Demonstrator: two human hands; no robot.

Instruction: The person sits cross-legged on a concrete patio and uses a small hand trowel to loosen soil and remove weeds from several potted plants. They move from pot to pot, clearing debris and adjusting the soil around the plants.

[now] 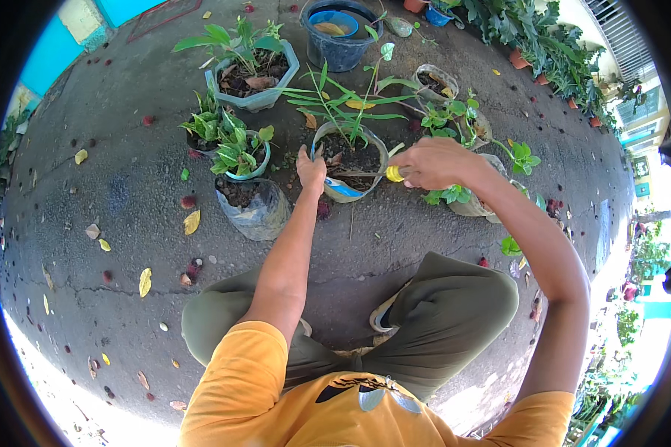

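Observation:
A round pot (344, 193) with dark soil and a long-leaved green plant (344, 106) stands on the ground before me. My left hand (311, 167) grips its left rim. My right hand (437, 163), at the right of the pot, is closed around a hand tool with a yellow collar (393, 174). The tool's thin shaft (358, 174) lies nearly level across the pot, over the soil near its front. Its tip is hard to make out among dry bits on the soil.
Left of the pot are a soil-filled plastic bag (257, 215), a small leafy pot (260, 167) and an octagonal planter (260, 100). Behind stands a black bucket (335, 53). Bagged plants (472, 207) crowd the right. Fallen leaves (192, 222) and red fruits dot the pavement.

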